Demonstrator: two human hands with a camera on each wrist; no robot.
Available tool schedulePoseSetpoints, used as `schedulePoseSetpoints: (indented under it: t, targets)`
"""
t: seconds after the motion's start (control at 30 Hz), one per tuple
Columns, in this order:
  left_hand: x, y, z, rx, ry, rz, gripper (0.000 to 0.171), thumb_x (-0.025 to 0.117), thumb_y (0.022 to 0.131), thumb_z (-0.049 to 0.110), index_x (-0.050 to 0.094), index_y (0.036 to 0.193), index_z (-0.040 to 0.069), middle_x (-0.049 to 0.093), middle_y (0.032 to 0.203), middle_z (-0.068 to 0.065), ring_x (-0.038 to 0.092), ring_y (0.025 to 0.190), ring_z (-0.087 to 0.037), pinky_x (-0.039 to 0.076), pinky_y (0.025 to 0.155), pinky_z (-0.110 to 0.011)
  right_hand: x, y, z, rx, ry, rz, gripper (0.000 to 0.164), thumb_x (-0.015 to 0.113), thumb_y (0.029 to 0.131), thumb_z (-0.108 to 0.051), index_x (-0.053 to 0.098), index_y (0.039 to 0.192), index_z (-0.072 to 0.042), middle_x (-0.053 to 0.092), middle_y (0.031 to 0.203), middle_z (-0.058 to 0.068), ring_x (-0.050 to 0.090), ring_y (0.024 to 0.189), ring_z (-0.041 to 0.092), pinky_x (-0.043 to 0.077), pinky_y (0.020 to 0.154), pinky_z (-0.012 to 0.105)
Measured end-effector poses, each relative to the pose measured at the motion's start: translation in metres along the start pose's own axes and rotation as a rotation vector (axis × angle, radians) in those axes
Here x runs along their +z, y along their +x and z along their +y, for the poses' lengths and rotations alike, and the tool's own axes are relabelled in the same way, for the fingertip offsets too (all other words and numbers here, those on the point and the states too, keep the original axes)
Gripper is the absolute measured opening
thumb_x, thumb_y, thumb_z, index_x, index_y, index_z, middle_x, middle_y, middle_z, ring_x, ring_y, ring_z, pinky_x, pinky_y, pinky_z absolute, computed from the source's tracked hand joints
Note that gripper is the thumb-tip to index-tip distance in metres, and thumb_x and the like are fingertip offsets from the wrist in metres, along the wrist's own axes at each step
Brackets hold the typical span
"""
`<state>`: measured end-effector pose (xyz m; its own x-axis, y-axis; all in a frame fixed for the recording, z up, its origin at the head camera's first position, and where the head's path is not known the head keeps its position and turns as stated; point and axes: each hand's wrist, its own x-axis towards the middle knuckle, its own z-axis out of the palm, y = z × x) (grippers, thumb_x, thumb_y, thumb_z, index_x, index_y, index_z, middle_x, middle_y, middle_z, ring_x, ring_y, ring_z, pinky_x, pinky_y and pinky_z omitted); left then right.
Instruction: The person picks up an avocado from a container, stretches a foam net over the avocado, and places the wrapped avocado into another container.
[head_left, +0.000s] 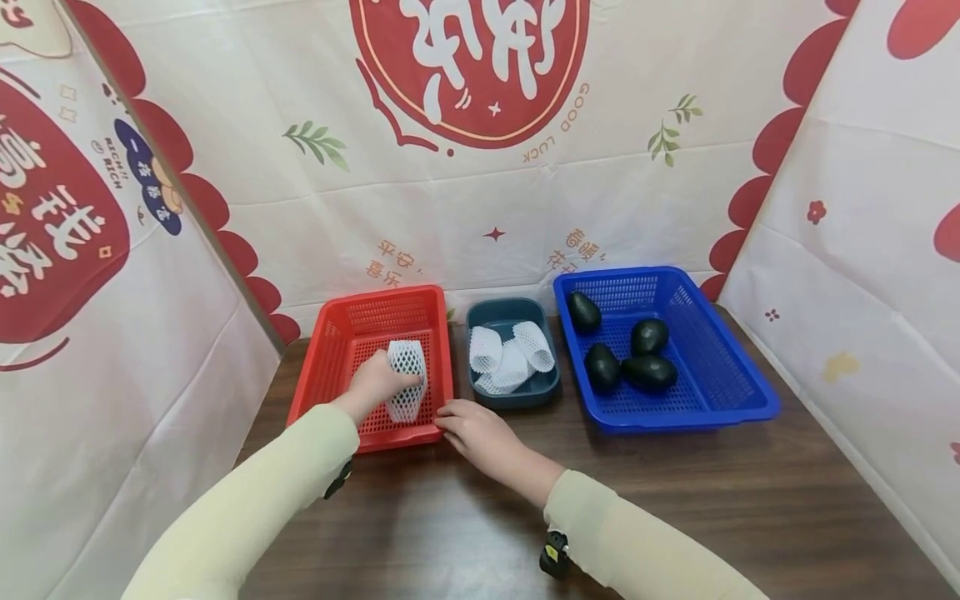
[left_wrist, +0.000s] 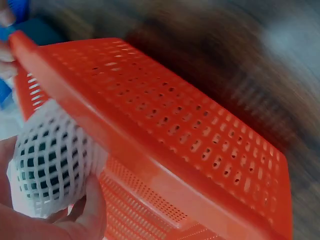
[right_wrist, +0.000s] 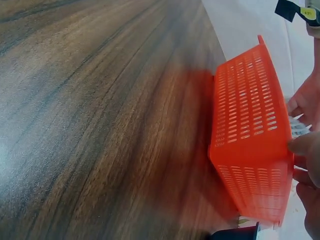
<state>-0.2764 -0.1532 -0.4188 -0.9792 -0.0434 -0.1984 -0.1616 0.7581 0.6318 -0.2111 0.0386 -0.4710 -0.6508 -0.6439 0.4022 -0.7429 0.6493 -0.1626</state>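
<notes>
My left hand (head_left: pixel 377 385) holds an avocado in a white foam net sleeve (head_left: pixel 407 379), over the inside of the red basket (head_left: pixel 448 358). In the left wrist view the dark fruit shows through the mesh of the sleeve (left_wrist: pixel 50 160), and fingers and thumb grip its sides. My right hand (head_left: pixel 477 429) is at the near right corner of the red basket. Seen from the right wrist, its fingers (right_wrist: pixel 304 145) and thumb take hold of the basket's rim (right_wrist: pixel 290 150).
A dark teal bin (head_left: pixel 513 400) holds several loose white foam sleeves (head_left: pixel 510 367). To its right stands a blue basket (head_left: pixel 720 417) with several bare avocados (head_left: pixel 649 372). All of them sit on a brown wooden table (head_left: pixel 450 517), before a printed white cloth (head_left: pixel 480 200).
</notes>
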Motion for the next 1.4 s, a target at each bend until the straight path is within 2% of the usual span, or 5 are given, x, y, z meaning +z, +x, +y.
schedulePoseSetpoints:
  t: [0.23, 0.37, 0.67, 1.0, 1.4]
  targets:
    - [0.022, 0.007, 0.001, 0.015, 0.148, -0.048, 0.057, 0.073, 0.072, 0.035, 0.045, 0.111, 0.003, 0.058, 0.092, -0.010, 0.058, 0.078, -0.022, 0.049, 0.074, -0.041, 0.000, 0.001, 0.002, 0.003, 0.003, -0.016, 0.023, 0.062, 0.082, -0.010, 0.068, 0.104, -0.011, 0.060, 0.109, 0.000, 0.050, 0.109, 0.016, 0.037, 0.094, 0.028]
    - [0.032, 0.008, 0.002, 0.004, 0.139, -0.089, 0.056, 0.072, 0.074, 0.034, 0.046, 0.112, 0.001, 0.058, 0.092, -0.011, 0.058, 0.076, -0.022, 0.050, 0.072, -0.040, 0.000, 0.002, 0.002, 0.003, 0.003, -0.025, 0.026, 0.062, 0.081, -0.006, 0.067, 0.106, -0.012, 0.060, 0.110, 0.000, 0.050, 0.108, 0.014, 0.038, 0.093, 0.027]
    - [0.035, 0.012, 0.003, -0.155, 0.175, -0.177, 0.085, 0.067, 0.077, 0.041, 0.022, 0.129, -0.009, 0.050, 0.098, -0.017, 0.054, 0.087, -0.026, 0.049, 0.074, -0.040, -0.002, 0.002, -0.001, 0.023, -0.019, -0.056, 0.029, 0.064, 0.079, -0.006, 0.067, 0.107, -0.012, 0.059, 0.110, 0.000, 0.050, 0.108, 0.014, 0.038, 0.093, 0.026]
    - [0.035, 0.010, 0.003, -0.107, 0.185, -0.205, 0.052, 0.066, 0.080, 0.033, 0.049, 0.113, -0.004, 0.056, 0.087, -0.013, 0.057, 0.075, -0.023, 0.051, 0.065, -0.037, 0.000, 0.001, 0.001, -0.022, -0.034, -0.016, 0.031, 0.065, 0.076, -0.004, 0.066, 0.106, -0.011, 0.059, 0.110, 0.003, 0.050, 0.108, 0.016, 0.037, 0.094, 0.026]
    - [0.033, 0.009, 0.006, -0.065, 0.293, -0.196, 0.053, 0.061, 0.083, 0.037, 0.050, 0.116, -0.004, 0.058, 0.091, -0.013, 0.056, 0.076, -0.022, 0.050, 0.069, -0.038, 0.000, 0.001, -0.001, -0.016, -0.052, -0.022, 0.030, 0.064, 0.078, -0.006, 0.066, 0.107, -0.011, 0.058, 0.110, 0.001, 0.050, 0.108, 0.015, 0.037, 0.094, 0.026]
